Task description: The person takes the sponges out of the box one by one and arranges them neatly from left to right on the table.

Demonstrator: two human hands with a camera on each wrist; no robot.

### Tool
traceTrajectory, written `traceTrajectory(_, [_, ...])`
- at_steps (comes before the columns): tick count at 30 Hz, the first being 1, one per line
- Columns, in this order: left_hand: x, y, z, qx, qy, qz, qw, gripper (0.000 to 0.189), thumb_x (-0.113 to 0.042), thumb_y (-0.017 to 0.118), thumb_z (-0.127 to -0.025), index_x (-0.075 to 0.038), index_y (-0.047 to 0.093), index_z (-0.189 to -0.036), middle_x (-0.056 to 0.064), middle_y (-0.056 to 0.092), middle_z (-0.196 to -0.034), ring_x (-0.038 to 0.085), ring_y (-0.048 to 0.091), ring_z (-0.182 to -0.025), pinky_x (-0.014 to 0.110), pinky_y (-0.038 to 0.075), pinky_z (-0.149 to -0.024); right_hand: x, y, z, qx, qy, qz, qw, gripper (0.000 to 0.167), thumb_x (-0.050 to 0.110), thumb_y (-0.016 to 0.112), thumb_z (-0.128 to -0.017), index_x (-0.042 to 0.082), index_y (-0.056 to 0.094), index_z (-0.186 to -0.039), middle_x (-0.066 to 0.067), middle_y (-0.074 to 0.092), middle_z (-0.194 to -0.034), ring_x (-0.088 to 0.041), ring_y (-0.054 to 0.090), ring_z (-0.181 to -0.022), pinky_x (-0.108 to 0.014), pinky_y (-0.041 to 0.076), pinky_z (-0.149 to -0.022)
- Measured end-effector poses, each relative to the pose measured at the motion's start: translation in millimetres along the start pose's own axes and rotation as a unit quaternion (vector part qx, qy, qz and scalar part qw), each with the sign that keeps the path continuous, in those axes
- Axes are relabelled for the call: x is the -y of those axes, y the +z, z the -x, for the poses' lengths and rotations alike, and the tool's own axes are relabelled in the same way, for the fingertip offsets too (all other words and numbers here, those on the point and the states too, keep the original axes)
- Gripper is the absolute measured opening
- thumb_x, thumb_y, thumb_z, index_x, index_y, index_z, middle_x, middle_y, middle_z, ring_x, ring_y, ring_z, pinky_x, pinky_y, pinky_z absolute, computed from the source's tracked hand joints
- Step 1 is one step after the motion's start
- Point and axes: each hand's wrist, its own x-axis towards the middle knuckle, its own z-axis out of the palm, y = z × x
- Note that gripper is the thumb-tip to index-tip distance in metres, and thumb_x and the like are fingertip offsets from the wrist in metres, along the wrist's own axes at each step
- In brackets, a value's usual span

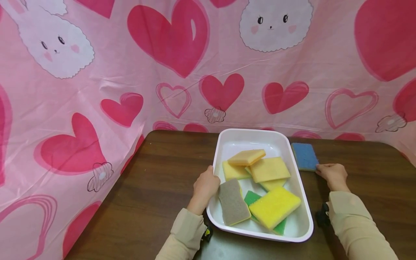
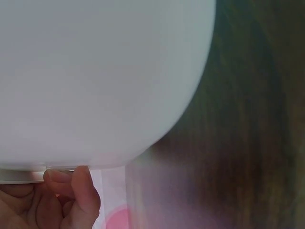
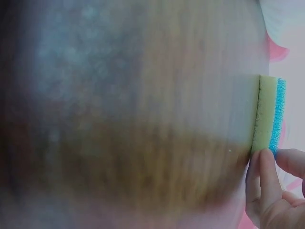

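While a pink, heart-printed backdrop [image 1: 234, 61] is filling the upper frame and the left side, a dark brown tabletop [image 1: 175, 159] is spreading across the lower half. Right of centre, a white tray [image 1: 253, 135] is sitting slightly askew, the left hand [image 1: 206, 186] holding its left rim in a closed grip. Inside, several pale yellow sponges [image 1: 269, 169] are lying around the middle, a grey-faced sponge [image 1: 233, 202] is lying at the lower left, and a bright yellow sponge [image 1: 274, 206] is overlapping a green-faced sponge [image 1: 251, 198] at the lower right. Just right of the tray's upper half, a blue-topped sponge [image 1: 304, 155] is lying on the tabletop, the right hand [image 1: 334, 175] pinching its lower right corner in a narrow grip. The step in hand seems to be securing that sponge while steadying the tray; any next move would be calling for a firm pinch
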Motion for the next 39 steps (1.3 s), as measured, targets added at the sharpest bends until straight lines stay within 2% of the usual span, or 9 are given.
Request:
traceTrajectory(9, [-1.3, -1.4, 1.6, -0.001, -0.003, 0.002, 1.0000, 0.045, -0.014, 0.047, -0.085, -0.005, 0.052, -0.128, 0.019, 0.066, -0.114, 0.035, 0.064, -0.095, 0.051, 0.046, -0.078, 1, -2, 1.7, 0.014, 0.015, 0.021, 0.9996, 0.047, 0.019, 0.054, -0.093, -0.024, 0.056, -0.111, 0.027, 0.049, -0.042, 0.014, 0.051, -0.046, -0.007, 0.032, -0.054])
traceTrajectory(20, [-2.1, -1.9, 3.0, -0.002, -0.004, 0.000, 1.0000, 0.044, -0.013, 0.047, -0.085, -0.004, 0.053, -0.128, 0.019, 0.066, -0.114, 0.035, 0.064, -0.095, 0.051, 0.047, -0.078, 1, 2, 5.6, 0.005, -0.014, 0.027, 0.9995, 0.051, 0.018, 0.052, -0.092, -0.025, 0.049, -0.118, 0.030, 0.047, -0.043, 0.015, 0.051, -0.045, -0.005, 0.034, -0.054])
traceTrajectory(26, [-2.1, -1.5, 2.4, -0.001, -0.004, -0.002, 1.0000, 0.044, -0.013, 0.047, -0.085, -0.004, 0.053, -0.127, 0.018, 0.066, -0.114, 0.034, 0.064, -0.094, 0.050, 0.047, -0.077, 3, 1, 7.2, -0.003, -0.014, 0.069, 0.9975, 0.053, 0.023, 0.054, -0.091, -0.022, 0.051, -0.119, 0.027, 0.049, -0.043, 0.014, 0.047, -0.047, -0.011, 0.034, -0.058])
traceTrajectory(28, [-1.7, -1.2, 1.8, -0.001, -0.003, -0.002, 1.0000, 0.043, -0.013, 0.047, -0.085, -0.004, 0.053, -0.127, 0.018, 0.066, -0.113, 0.033, 0.064, -0.093, 0.050, 0.047, -0.076, 4, 0, 7.7, -0.010, -0.019, 0.094, 0.9953, 0.054, 0.026, 0.054, -0.091, -0.020, 0.052, -0.119, 0.021, 0.055, -0.047, 0.010, 0.047, -0.049, -0.016, 0.035, -0.061])
traceTrajectory(30, [-1.5, -1.2, 1.4, -0.001, -0.001, -0.003, 1.0000, 0.042, -0.013, 0.047, -0.084, -0.004, 0.053, -0.125, 0.018, 0.066, -0.113, 0.034, 0.064, -0.093, 0.050, 0.047, -0.075, 6, 0, 8.4, -0.019, -0.025, 0.114, 0.9930, 0.055, 0.028, 0.054, -0.092, -0.020, 0.051, -0.120, 0.003, 0.064, -0.055, -0.005, 0.056, -0.058, -0.024, 0.041, -0.065])
traceTrajectory(31, [-1.7, -1.2, 1.7, -0.001, -0.001, -0.003, 1.0000, 0.042, -0.013, 0.046, -0.084, -0.004, 0.053, -0.125, 0.018, 0.066, -0.113, 0.034, 0.064, -0.093, 0.050, 0.047, -0.075, 7, 1, 8.9, -0.024, -0.027, 0.123, 0.9918, 0.056, 0.029, 0.053, -0.092, -0.020, 0.050, -0.121, -0.009, 0.068, -0.066, -0.015, 0.060, -0.067, -0.029, 0.045, -0.070])
traceTrajectory(34, [-1.9, -1.3, 2.5, -0.002, 0.000, -0.003, 1.0000, 0.041, -0.013, 0.046, -0.084, -0.004, 0.054, -0.123, 0.018, 0.067, -0.112, 0.034, 0.064, -0.094, 0.050, 0.047, -0.075, 12, 2, 10.9, -0.030, -0.022, 0.127, 0.9912, 0.061, 0.031, 0.050, -0.093, -0.019, 0.043, -0.127, -0.036, 0.057, -0.114, -0.044, 0.054, -0.103, -0.049, 0.045, -0.088])
traceTrajectory(36, [-2.0, -1.2, 2.6, -0.002, -0.001, -0.002, 1.0000, 0.040, -0.013, 0.046, -0.084, -0.004, 0.054, -0.123, 0.018, 0.067, -0.112, 0.035, 0.064, -0.094, 0.050, 0.047, -0.076, 16, 2, 12.9, -0.033, -0.011, 0.125, 0.9915, 0.064, 0.032, 0.049, -0.094, -0.018, 0.037, -0.132, -0.040, 0.039, -0.134, -0.053, 0.038, -0.121, -0.057, 0.035, -0.101])
traceTrajectory(39, [-1.8, -0.8, 2.3, -0.003, -0.002, -0.002, 1.0000, 0.040, -0.013, 0.046, -0.084, -0.005, 0.054, -0.122, 0.018, 0.067, -0.112, 0.035, 0.064, -0.094, 0.050, 0.047, -0.077, 22, 0, 16.2, -0.037, -0.004, 0.125, 0.9915, 0.067, 0.033, 0.047, -0.095, -0.016, 0.032, -0.137, -0.040, 0.031, -0.140, -0.055, 0.027, -0.129, -0.059, 0.028, -0.106])
